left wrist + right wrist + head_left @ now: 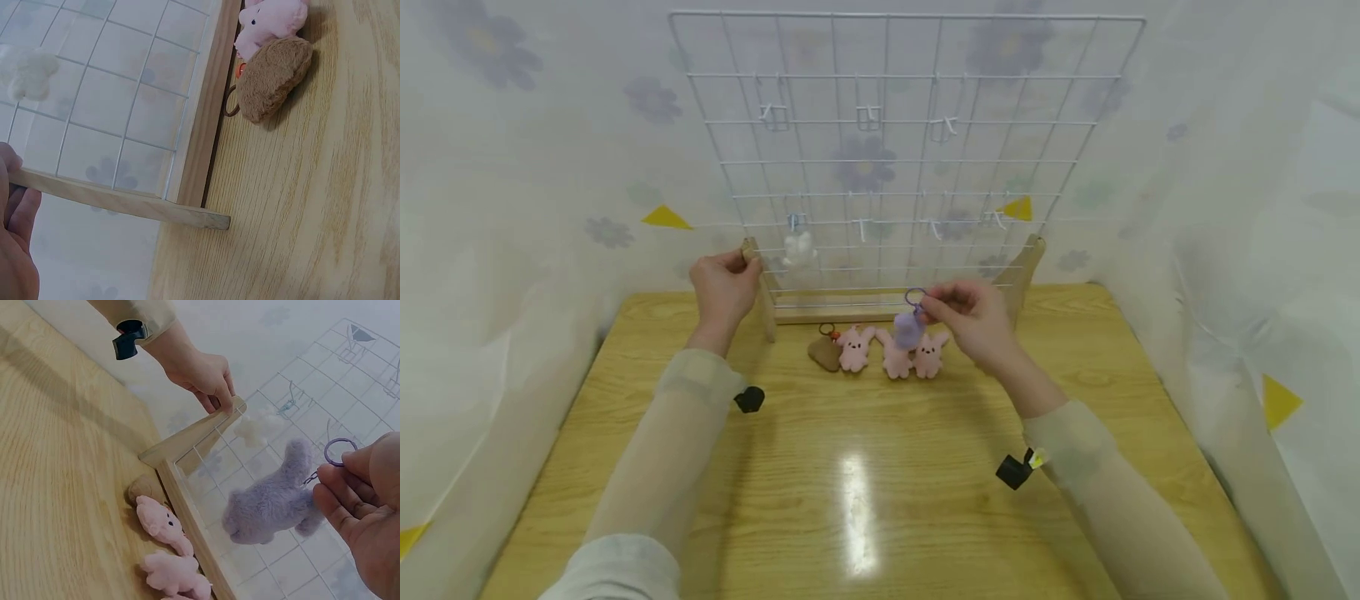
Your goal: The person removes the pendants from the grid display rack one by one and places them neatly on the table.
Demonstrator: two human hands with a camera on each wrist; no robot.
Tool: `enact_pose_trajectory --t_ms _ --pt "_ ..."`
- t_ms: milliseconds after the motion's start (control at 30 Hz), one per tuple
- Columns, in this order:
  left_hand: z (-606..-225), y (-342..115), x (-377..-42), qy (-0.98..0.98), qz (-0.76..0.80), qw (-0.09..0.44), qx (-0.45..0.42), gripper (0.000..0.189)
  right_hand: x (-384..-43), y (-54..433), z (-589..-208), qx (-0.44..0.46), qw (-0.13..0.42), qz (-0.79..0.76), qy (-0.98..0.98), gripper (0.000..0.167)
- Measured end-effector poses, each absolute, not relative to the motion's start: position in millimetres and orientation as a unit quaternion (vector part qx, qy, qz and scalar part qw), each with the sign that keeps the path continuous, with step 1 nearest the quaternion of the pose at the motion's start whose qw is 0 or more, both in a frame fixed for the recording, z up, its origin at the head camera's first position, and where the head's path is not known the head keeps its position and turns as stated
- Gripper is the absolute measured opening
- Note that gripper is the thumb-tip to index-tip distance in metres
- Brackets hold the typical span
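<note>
My right hand (973, 321) pinches the purple ring of a fluffy purple plush keychain (269, 509), which dangles in front of the wire grid rack (887, 158). With my left hand (727, 287) I grip the top of the rack's left wooden leg (119, 199). A white plush keychain (800, 249) hangs from a lower-row hook at the left. On the table along the rack's base lie a brown plush keychain (275, 78) with a dark ring and several pink plush toys (853, 349); the purple one partly covers the middle pink toy in the head view.
Other white hooks (868, 114) sit in two rows on the grid. The rack's right wooden leg (1028, 267) stands beyond my right hand. White floral cloth (475, 208) surrounds the wooden table (790, 500), with yellow triangles (1280, 402) on it.
</note>
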State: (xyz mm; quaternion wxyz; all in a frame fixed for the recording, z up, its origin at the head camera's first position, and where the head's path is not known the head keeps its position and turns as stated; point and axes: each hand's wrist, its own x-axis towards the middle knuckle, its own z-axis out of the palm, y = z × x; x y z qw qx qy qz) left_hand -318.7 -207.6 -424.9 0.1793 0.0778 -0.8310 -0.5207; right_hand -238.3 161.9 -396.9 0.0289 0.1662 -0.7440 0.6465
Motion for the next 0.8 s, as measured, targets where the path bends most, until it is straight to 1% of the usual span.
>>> enact_pose_trajectory --t_ms 267,500,800 --pt "-422 -209 -316 -0.83 -0.522 0.18 0.074 0.027 -224 186 -410 0.17 0.013 0.626 -0.761 0.015" --pt "-424 -207 -317 -0.833 -0.516 0.188 0.07 0.025 -208 206 -420 0.151 -0.003 0.619 -0.771 0.015" --pt "-423 -209 -316 -0.834 -0.517 0.181 0.068 0.027 -192 229 -432 0.137 -0.003 0.635 -0.76 0.014"
